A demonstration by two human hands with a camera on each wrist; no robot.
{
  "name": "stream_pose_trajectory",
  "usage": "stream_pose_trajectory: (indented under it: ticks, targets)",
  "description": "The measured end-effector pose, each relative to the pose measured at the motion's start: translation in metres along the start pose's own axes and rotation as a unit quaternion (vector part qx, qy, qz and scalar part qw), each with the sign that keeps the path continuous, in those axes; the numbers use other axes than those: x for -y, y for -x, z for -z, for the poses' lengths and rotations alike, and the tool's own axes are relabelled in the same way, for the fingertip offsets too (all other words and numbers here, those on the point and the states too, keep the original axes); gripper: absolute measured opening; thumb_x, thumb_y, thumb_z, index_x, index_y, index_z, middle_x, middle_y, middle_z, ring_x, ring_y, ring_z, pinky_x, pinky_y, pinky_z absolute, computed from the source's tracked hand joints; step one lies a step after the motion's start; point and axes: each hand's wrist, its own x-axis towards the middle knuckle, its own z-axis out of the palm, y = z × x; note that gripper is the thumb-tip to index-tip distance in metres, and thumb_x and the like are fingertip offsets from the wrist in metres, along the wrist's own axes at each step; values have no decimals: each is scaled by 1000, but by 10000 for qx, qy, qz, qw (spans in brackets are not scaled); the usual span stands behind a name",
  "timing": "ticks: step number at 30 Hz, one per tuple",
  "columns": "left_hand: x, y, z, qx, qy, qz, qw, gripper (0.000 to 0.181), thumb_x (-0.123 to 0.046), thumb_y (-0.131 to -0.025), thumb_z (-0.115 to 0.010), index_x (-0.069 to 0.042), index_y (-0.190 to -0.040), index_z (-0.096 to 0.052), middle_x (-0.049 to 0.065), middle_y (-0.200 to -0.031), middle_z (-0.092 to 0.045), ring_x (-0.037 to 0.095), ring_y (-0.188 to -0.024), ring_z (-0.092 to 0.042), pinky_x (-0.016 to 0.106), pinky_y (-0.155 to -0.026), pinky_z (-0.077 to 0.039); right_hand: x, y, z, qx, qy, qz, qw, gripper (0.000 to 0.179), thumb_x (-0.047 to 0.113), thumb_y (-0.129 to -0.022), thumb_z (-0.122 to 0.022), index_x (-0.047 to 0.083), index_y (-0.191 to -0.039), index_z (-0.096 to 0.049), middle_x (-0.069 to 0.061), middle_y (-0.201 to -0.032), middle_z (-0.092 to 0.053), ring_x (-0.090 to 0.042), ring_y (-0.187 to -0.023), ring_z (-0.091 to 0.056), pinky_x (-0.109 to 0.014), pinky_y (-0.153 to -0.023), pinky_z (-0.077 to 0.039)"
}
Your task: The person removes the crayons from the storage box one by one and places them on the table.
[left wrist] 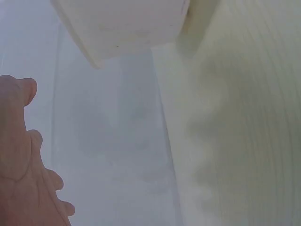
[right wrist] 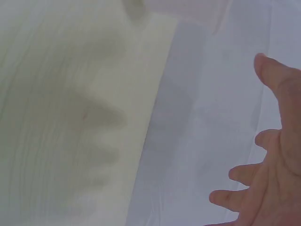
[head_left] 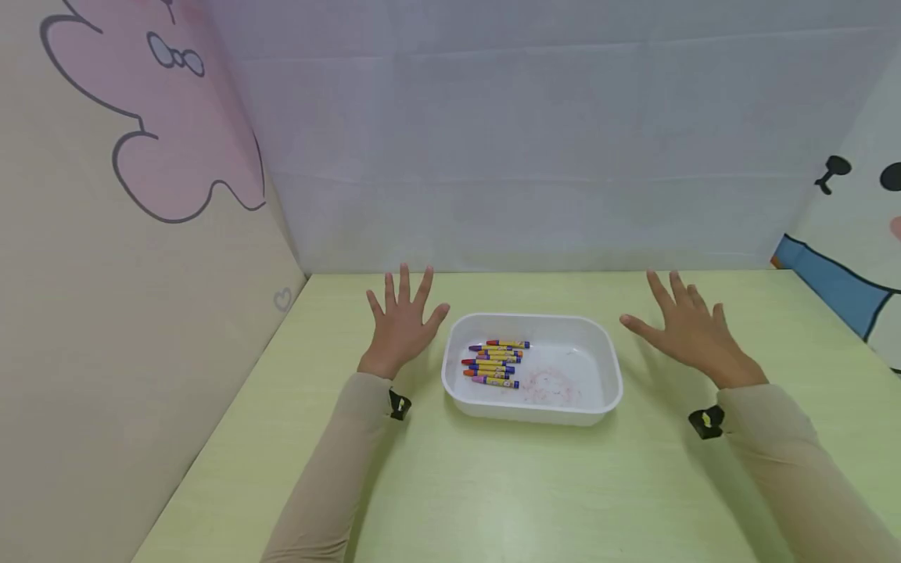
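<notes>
8 or so wax crayons (head_left: pixel 495 364) lie in the white tray (head_left: pixel 591 375) in my head view, bunched in its left part, their yellow wrappers in a rough column of rows and the tips mostly toward the tray's left wall. Faint pinkish smears (head_left: pixel 552 387) mark the tray's floor beside them. The tray sits on the pale green bench (head_left: pixel 528 485). Just left of the tray is my left grip (head_left: pixel 403 328), all 5 fingers spread wide; to the tray's right is my right grip (head_left: pixel 693 332), spread too. Both are apart from the tray. Beyond the tray rises a pale creased backdrop (head_left: pixel 528 156).

From my left wrist, the tray's wall shows above the left grip, whose fingers stand apart from it, and a blurred shadow (left wrist: pixel 225 117) falls on the bench below the tray.

From my right wrist, only a pale bit of the tray shows; below it, the right grip's thumb stretches well away from the other fingers.
</notes>
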Motion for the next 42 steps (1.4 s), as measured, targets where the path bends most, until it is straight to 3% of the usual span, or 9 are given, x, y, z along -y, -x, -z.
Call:
stream_pose_trajectory:
  ticks: [6, 10, 17, 21, 24, 29, 32, 35, 42]
  targets:
    - [6, -4, 4, 381, 1421, 38, 9891, 66, -54, -100, -25, -31, -155, 5, 11, -161, 14, 39, -147, 13, 66, -111, 14, 6, -5, 22, 757, -1157, 130, 9903, 92, 52, -97, -44, 9, -152, 14, -33, -155, 8, -57, -139, -6, -75, -103, -16]
    - [10, -4, 3, 769, 2780, 60, 9575, 63, -55, -101, -21, -36, -153, 7, 2, -162, 10, 29, -149, 8, 59, -116, 8, 13, -6, 34, 983, -1374, 98, 9856, 86, 52, -97, -43, 10, -155, 6, -33, -156, -6, -56, -137, -19, -72, -101, -27]
    - [13, -3, -11, 1189, 4779, 520, 8688, 56, -45, -103, -27, -36, -154, -5, -5, -162, -12, 22, -149, -13, 55, -119, -5, 28, -13, 47, 1129, -1697, 387, 9782, 70, 48, -97, -48, 7, -151, -29, -27, -145, -42, -48, -132, -39, -64, -100, -38]
    - [8, -5, -23, 1306, 5868, 685, 7962, 55, -32, -104, -33, -29, -155, -12, 5, -162, -17, 28, -147, -21, 45, -122, -7, 37, -17, 50, 1292, -1786, 607, 9735, 62, 45, -96, -53, 8, -145, -42, -21, -135, -55, -41, -122, -54, -57, -99, -43]
    - [2, -7, -32, 1352, 6434, 709, 7501, 54, -23, -104, -34, -23, -155, -17, 10, -160, -20, 31, -147, -22, 41, -122, -10, 44, -23, 49, 1515, -1949, 744, 9662, 56, 41, -94, -57, 9, -140, -49, -17, -135, -57, -34, -117, -60, -50, -99, -47]
    - [-5, -10, -47, 1470, 6933, 753, 7015, 50, -17, -104, -31, -17, -153, -26, 8, -158, -28, 26, -146, -25, 39, -120, -20, 57, -37, 42, 1977, -2178, 883, 9517, 49, 31, -93, -62, 5, -133, -55, -16, -134, -58, -26, -112, -63, -42, -97, -51]
    - [-8, -11, -54, 1528, 7005, 793, 6926, 50, -13, -101, -31, -15, -151, -31, 6, -155, -34, 23, -145, -29, 41, -118, -25, 65, -47, 35, 2261, -2116, 892, 9466, 47, 26, -92, -64, 2, -131, -57, -16, -129, -61, -24, -108, -64, -40, -96, -52]
    - [-11, -10, -59, 1544, 6943, 806, 6983, 54, -7, -97, -32, -11, -151, -32, 5, -154, -37, 24, -143, -31, 43, -117, -27, 73, -55, 28, 2496, -1993, 851, 9438, 46, 26, -91, -65, 1, -129, -58, -15, -125, -63, -22, -106, -65, -39, -95, -52]
    - [-18, -11, -61, 1439, 7023, 939, 6908, 56, -3, -94, -31, -9, -149, -35, 2, -151, -42, 21, -142, -35, 39, -117, -27, 93, -69, 11, 2834, -1846, 834, 9374, 43, 22, -92, -63, -2, -128, -59, -19, -126, -63, -22, -106, -65, -37, -95, -53]
